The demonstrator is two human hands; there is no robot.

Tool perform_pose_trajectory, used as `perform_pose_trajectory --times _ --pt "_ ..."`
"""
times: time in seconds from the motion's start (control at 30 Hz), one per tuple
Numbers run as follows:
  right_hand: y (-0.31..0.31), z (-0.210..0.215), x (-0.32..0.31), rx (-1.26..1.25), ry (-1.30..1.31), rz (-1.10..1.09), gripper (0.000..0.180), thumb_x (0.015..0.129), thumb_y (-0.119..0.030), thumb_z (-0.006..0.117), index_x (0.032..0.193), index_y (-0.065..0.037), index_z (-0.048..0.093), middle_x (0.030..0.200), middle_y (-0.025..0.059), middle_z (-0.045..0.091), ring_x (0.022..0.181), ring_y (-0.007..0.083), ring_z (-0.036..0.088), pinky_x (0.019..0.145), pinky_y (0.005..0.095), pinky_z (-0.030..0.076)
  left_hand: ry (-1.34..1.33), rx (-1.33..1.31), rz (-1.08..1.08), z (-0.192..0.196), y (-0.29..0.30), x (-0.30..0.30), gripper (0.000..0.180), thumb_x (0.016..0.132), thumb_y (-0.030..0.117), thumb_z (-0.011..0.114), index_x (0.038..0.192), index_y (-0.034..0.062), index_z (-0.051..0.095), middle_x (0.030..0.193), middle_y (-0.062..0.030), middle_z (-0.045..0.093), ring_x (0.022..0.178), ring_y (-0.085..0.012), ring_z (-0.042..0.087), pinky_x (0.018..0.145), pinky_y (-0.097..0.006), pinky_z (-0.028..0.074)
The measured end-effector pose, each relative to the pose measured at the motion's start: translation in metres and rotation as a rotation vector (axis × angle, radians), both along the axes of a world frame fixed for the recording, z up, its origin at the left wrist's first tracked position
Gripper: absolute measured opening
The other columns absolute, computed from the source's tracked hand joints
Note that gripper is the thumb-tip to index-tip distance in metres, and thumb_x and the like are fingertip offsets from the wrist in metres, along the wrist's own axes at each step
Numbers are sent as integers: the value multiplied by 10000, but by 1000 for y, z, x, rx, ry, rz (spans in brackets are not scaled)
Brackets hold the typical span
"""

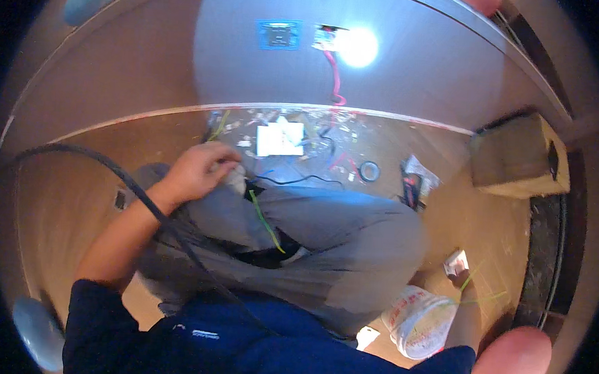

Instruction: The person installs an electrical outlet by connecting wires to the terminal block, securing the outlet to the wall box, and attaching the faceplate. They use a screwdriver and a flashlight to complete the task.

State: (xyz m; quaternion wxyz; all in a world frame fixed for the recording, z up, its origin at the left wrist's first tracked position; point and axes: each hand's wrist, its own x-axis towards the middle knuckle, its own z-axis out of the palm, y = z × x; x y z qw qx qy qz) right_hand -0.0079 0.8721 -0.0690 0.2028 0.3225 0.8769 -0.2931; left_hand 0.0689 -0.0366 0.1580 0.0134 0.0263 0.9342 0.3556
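I sit on a brown floor with my legs in grey trousers [337, 236] folded before me. My left hand [202, 172] rests at my left knee, its fingers closed on a small whitish object [237, 179]. A thin green wire [267, 226] runs from that spot down across my lap. Over my left forearm passes a thick black cable [143, 202]. My right arm reaches down at the lower right, toward a small white packet [456, 263] with green wires [484, 291]. My right hand [459, 276] is barely visible, and its grip cannot be made out.
A white bucket [418, 322] stands by my right hip. On the floor near the grey wall lie a white sheet [279, 140], a black tape roll [369, 170], hand tools [411, 186] and scraps. A cardboard box [518, 158] sits right. A pink wire [334, 77] hangs from a lit wall opening [357, 46].
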Motion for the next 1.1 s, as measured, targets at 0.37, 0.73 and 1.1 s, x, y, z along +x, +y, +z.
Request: perform_pose_trajectory --times 0.37,0.73,1.1 --pt "-13 60 -37 268 148 -6 662 917 -362 684 1440 -55 418 1386 151 513 1211 305 547 972 455 468 50 -13 -150 -22 21 11 143 901 137 671 1039 107 692 950 -112 680 904 -317 669 764 -415 532" --pt "-235 352 -130 -137 606 436 601 861 -318 688 1342 -19 486 1238 103 579 1134 218 558 997 370 422 41 232 -217 -3 32 -51 233 906 187 660 1109 74 660 987 -146 671 915 -306 660 797 -404 526" --pt "-684 283 -45 -463 397 1112 902 645 -223 895 1379 -22 412 1241 150 590 1145 239 591 941 378 506 -113 1052 -69 -37 28 -49 528 972 290 649 1376 -10 486 1257 -110 585 1102 -182 576 920 -330 489"
